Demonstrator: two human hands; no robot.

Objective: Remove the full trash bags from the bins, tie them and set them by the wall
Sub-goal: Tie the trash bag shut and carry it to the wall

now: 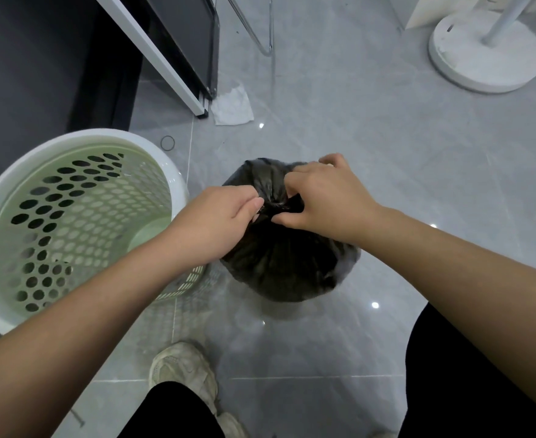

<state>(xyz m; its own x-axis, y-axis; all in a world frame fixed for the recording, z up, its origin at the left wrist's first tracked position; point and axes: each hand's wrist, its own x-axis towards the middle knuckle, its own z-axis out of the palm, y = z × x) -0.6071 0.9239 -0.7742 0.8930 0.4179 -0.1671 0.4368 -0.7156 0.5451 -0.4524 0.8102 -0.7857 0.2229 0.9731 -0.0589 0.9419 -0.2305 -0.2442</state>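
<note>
While the black trash bag (287,248) sits on the floor just R of the bin (70,222), my L hand (216,216) & R hand (320,200) each pinch its gathered neck, knot btwn them at top centre. Both equally near; looks like pull ends apart sideways to cinch.

Trash bag (279,263): thin black plastic, crinkled, dull sheen. Bin (80,222): smooth perforated plastic. Floor (371,147): glossy grey tile. Paper scrap (232,106): matt white.
</note>
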